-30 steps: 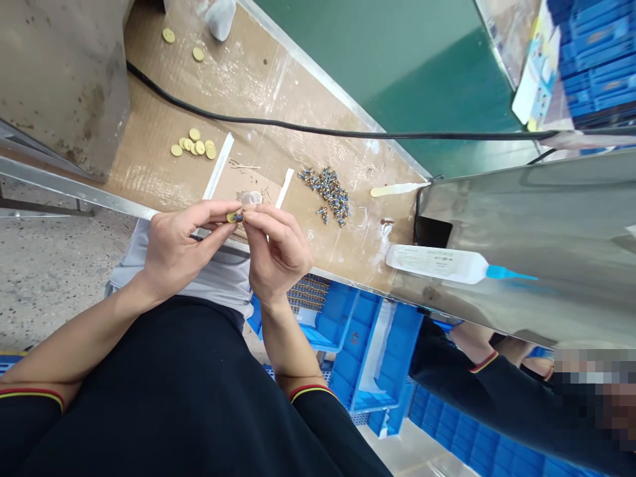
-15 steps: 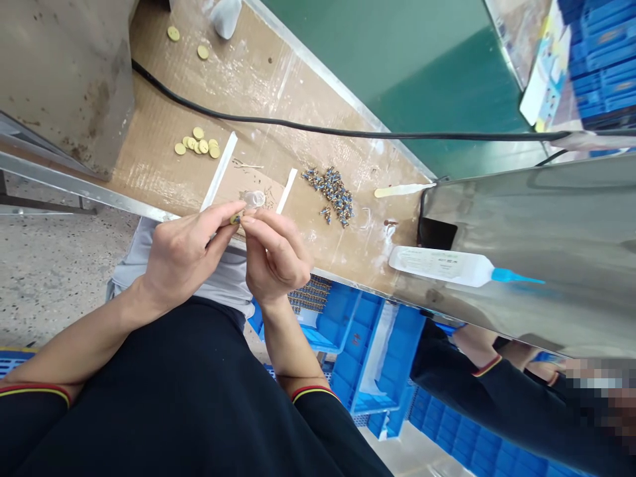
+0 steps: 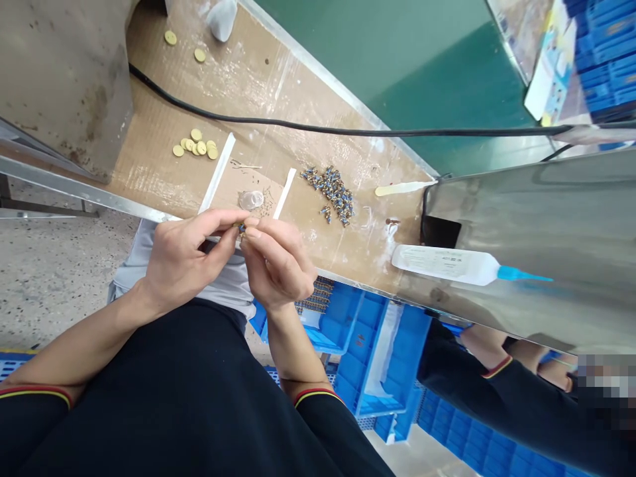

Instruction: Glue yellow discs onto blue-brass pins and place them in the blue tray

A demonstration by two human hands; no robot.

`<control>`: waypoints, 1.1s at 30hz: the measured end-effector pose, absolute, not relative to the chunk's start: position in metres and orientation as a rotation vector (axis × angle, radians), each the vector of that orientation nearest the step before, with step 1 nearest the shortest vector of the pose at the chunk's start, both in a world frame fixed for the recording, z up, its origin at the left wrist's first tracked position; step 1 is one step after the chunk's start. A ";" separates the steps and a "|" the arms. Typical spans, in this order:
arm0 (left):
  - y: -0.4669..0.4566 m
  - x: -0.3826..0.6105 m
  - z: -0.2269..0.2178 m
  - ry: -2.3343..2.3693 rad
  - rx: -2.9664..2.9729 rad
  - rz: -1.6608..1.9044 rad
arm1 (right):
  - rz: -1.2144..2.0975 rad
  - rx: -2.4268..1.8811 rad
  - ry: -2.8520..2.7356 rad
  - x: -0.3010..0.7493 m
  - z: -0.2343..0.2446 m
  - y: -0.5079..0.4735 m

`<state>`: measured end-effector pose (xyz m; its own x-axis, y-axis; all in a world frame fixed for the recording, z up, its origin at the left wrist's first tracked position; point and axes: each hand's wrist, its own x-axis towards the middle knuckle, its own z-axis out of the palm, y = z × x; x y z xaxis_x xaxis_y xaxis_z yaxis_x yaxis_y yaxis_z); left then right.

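Part [image 3: 241, 228], blue and brass, sits pinched at the fingertips of left hand [image 3: 186, 255] and right hand [image 3: 275, 265], just over the edge of the cardboard-topped bench [image 3: 149, 106]. Both hands are narrow, thumbs and forefingers closed around it; whether a yellow disc is joined to it is too small to tell.

Clock bearings from the pinch:
12 o'clock: clear plastic cup [image 3: 251, 200], lying on the cardboard, contents too faint to read.
11 o'clock: yellow discs [image 3: 196, 147], loose in a small cluster.
2 to 3 o'clock: heap of blue-and-brass parts [image 3: 332, 195], loose on the bench; further out, glue bottle [image 3: 444, 265] with a blue nozzle, lying down.
4 o'clock: blue plastic bin [image 3: 342, 318], below the bench edge, holding neat rows of similar parts [image 3: 312, 295] — packed close; more blue bins [image 3: 382, 391] beyond it.
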<state>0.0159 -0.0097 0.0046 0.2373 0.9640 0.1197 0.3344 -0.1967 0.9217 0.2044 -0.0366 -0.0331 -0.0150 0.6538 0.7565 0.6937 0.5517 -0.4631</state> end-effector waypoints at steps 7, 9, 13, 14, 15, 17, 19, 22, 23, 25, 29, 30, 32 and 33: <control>-0.016 0.019 0.003 1.173 1.706 0.999 | 0.452 -1.258 -1.404 0.203 -0.028 -0.044; -0.017 0.020 0.002 1.165 1.741 0.996 | 0.490 -1.265 -1.406 0.203 -0.029 -0.043; -0.019 0.022 0.004 1.184 1.825 0.997 | 0.475 -1.208 -1.406 0.203 -0.030 -0.042; -0.020 0.023 0.004 1.182 1.837 1.000 | 0.473 -1.183 -1.398 0.203 -0.029 -0.042; -0.020 0.024 0.005 1.177 1.847 1.003 | 0.472 -1.161 -1.389 0.203 -0.029 -0.043; -0.021 0.026 0.005 1.169 1.863 1.031 | 0.474 -1.148 -1.373 0.203 -0.028 -0.044; -0.022 0.028 0.005 1.154 1.888 1.077 | 0.483 -1.165 -1.356 0.204 -0.029 -0.046; -0.022 0.031 0.003 1.121 1.875 1.119 | 0.517 -1.183 -1.325 0.206 -0.031 -0.048; -0.022 0.033 0.002 1.119 1.831 1.106 | 0.530 -1.181 -1.318 0.207 -0.033 -0.048; -0.021 0.036 -0.001 1.131 1.656 1.058 | 0.541 -1.174 -1.320 0.208 -0.037 -0.047; -0.015 0.042 -0.007 1.092 1.240 0.972 | 0.442 -1.152 -1.334 0.208 -0.050 -0.049; -0.014 0.043 -0.008 1.072 1.185 0.961 | 0.411 -1.138 -1.338 0.208 -0.053 -0.050; -0.015 0.046 -0.009 1.041 1.137 0.935 | 0.373 -1.122 -1.348 0.206 -0.059 -0.053; -0.016 0.047 -0.009 1.028 1.131 0.916 | 0.367 -1.129 -1.350 0.206 -0.061 -0.054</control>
